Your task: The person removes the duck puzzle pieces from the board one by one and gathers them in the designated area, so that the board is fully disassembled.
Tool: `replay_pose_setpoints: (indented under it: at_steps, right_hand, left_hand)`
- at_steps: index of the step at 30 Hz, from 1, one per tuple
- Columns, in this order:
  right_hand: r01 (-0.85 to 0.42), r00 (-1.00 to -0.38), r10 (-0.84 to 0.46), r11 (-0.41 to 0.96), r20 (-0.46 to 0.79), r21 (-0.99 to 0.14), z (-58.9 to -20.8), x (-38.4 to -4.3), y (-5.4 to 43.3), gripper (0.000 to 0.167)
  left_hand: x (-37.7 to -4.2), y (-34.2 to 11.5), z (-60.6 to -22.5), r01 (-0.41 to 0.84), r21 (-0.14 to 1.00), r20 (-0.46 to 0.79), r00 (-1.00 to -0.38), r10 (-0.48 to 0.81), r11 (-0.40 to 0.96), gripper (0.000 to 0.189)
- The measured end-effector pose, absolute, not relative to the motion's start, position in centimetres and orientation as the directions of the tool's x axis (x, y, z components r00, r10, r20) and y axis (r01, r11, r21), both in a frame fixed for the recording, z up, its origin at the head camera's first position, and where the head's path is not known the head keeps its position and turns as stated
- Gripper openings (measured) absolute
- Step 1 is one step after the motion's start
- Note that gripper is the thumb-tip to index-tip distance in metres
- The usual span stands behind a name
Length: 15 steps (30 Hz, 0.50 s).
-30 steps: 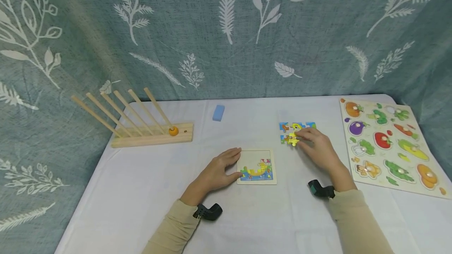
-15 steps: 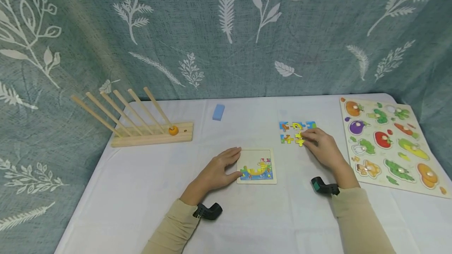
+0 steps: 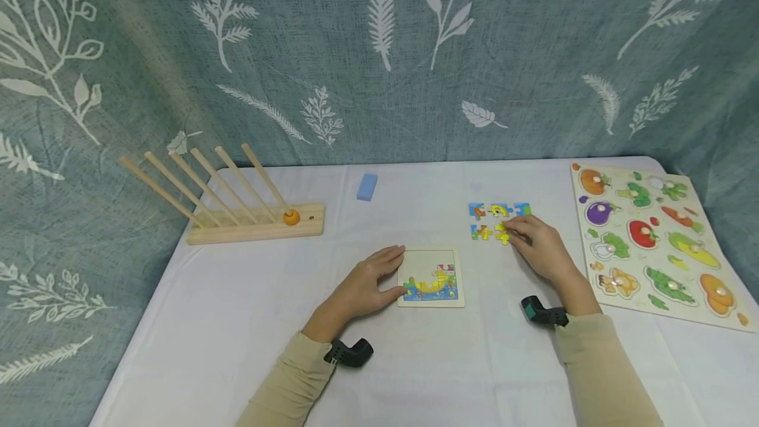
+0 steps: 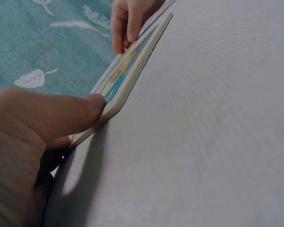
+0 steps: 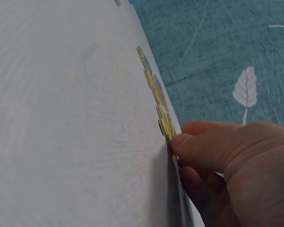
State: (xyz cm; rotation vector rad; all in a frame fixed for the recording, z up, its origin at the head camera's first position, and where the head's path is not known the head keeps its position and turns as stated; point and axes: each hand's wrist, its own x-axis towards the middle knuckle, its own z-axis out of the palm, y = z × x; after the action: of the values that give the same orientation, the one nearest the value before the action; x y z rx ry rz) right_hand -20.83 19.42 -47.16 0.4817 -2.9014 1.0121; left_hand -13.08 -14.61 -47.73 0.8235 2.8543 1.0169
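Note:
A small square jigsaw tray (image 3: 423,261) lies on the white table, its lower part filled with blue and yellow pieces. My left hand (image 3: 367,285) holds it by the left edge; in the left wrist view the thumb (image 4: 83,111) presses on its near corner. Further right, my right hand (image 3: 541,249) pinches a yellow puzzle piece (image 3: 501,234) between thumb and fingers, low at the table. Beside that piece lie several loose puzzle pieces (image 3: 500,210) in rows, partly covered by the fingers. From the right wrist, the pieces (image 5: 156,90) show nearly edge-on.
At the back left stands a wooden peg rack (image 3: 255,232) with tall rods and one orange bead (image 3: 291,217). A blue block (image 3: 367,187) lies at the back. The vegetable knob-puzzle board (image 3: 646,269) covers the right side. A patterned curtain (image 3: 415,111) hangs behind the table.
My right hand has shifted the yellow puzzle piece to the right, apart from the piece beside it, and has barely moved since half a second ago. My left hand stays on the jigsaw tray.

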Motion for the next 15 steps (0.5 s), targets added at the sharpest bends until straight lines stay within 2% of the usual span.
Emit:
replay_pose_setpoints:
  at_steps: [15]
  right_hand:
    - [-0.382, -0.914, -0.375, 0.663, 0.156, -0.644, -45.5, -19.8, 17.4, 0.036]
  left_hand:
    - [-13.0, -14.5, -47.8, 0.463, 0.596, 0.157, -0.868, 0.471, 0.656, 0.064]
